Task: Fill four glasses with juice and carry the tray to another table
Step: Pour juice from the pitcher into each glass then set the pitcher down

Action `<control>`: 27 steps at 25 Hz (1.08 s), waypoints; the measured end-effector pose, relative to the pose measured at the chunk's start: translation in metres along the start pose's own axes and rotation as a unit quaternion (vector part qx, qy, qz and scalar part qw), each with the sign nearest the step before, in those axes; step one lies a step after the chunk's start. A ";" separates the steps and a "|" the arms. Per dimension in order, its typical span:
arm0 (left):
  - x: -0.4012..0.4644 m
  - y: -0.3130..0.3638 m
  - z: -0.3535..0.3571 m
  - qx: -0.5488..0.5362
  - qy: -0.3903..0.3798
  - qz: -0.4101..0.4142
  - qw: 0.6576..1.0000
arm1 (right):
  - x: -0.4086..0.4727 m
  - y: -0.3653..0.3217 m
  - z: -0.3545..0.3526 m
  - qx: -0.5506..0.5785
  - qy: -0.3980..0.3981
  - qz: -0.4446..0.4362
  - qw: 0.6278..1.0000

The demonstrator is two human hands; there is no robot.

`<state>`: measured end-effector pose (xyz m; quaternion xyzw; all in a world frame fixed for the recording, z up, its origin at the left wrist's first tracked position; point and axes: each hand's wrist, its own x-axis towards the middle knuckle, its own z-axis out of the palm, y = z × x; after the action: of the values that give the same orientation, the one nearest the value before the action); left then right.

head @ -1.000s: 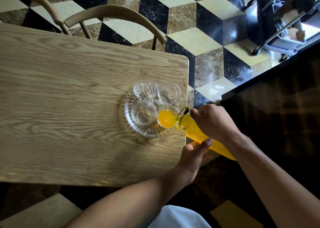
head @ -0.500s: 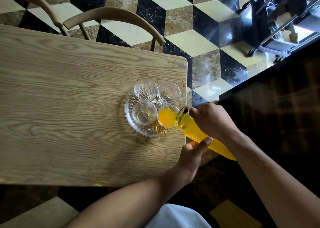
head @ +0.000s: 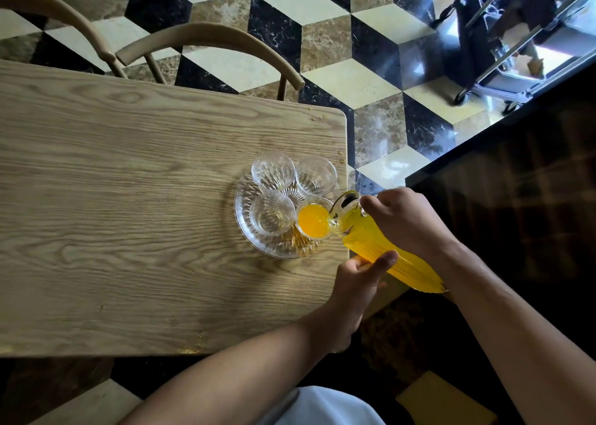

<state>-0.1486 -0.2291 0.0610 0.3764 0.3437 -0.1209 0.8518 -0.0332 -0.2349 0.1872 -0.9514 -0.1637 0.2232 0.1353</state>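
**Juice jug tipped over the near-right glass**

The ribbed glass jug of orange juice lies tilted, its long axis running from lower right up to the left, mouth over the juice-filled glass. The right hand is wrapped around its neck; the left hand cups its body from below. Three empty glasses share the round glass tray near the worktop's right edge.

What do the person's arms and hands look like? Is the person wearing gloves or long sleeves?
No gloves and no long sleeves. Both forearms are bare all the way to the bottom edge of the picture. The left hand and the right hand are bare too, with no rings, watch or bracelet that I can see. The only clothing in view is a bit of white fabric low between the arms.
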 end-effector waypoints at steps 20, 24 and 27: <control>0.076 0.027 0.025 0.031 0.086 0.048 0.995 | 0.070 0.011 -0.023 0.047 0.009 -0.055 0.997; 0.085 0.031 0.028 0.020 0.088 0.043 0.995 | 0.083 0.006 -0.023 0.012 0.004 -0.071 0.997; 0.091 0.033 0.032 0.016 0.093 0.043 0.995 | 0.089 0.003 -0.024 -0.010 0.004 -0.081 0.997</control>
<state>-0.0508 -0.2250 0.0332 0.4136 0.4028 -0.0541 0.8147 0.0537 -0.2089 0.1729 -0.9370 -0.2423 0.2061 0.1441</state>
